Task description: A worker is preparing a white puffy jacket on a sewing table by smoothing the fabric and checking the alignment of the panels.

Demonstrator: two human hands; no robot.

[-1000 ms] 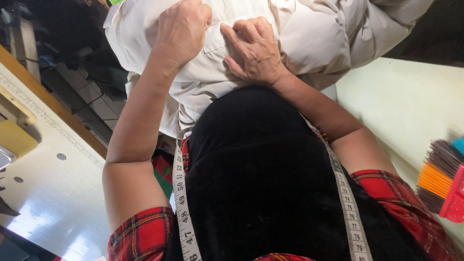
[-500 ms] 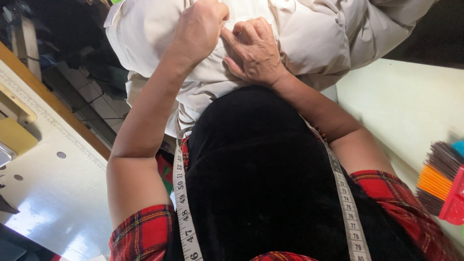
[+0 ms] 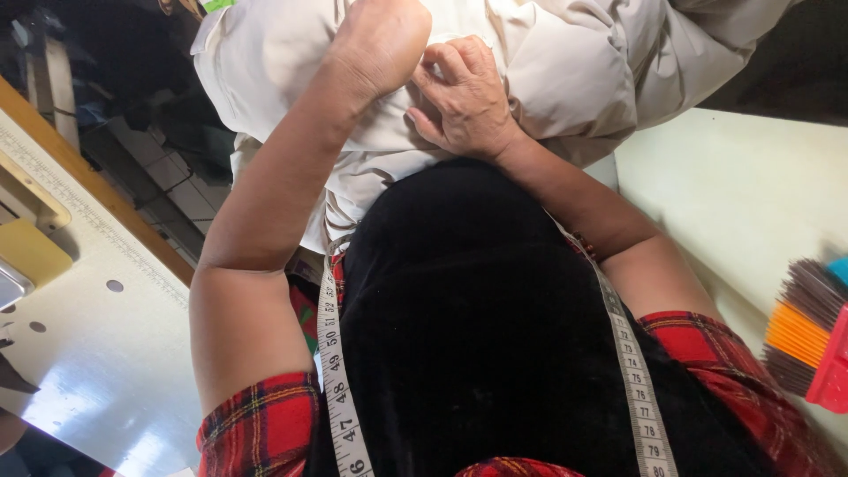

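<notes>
Both hands together on a cream padded garment (image 3: 565, 79) — left hand (image 3: 384, 40) pressing it, right hand (image 3: 464, 97) pinching the fabric, grips partly hidden, measuring tape (image 3: 340, 397) around neck

Bright even light, glare on white table (image 3: 106, 389), brush (image 3: 808, 331) blurred at edge

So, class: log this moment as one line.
left hand: pressing cream fabric | right hand: pinching cream fabric | tape measure: around neck
</notes>
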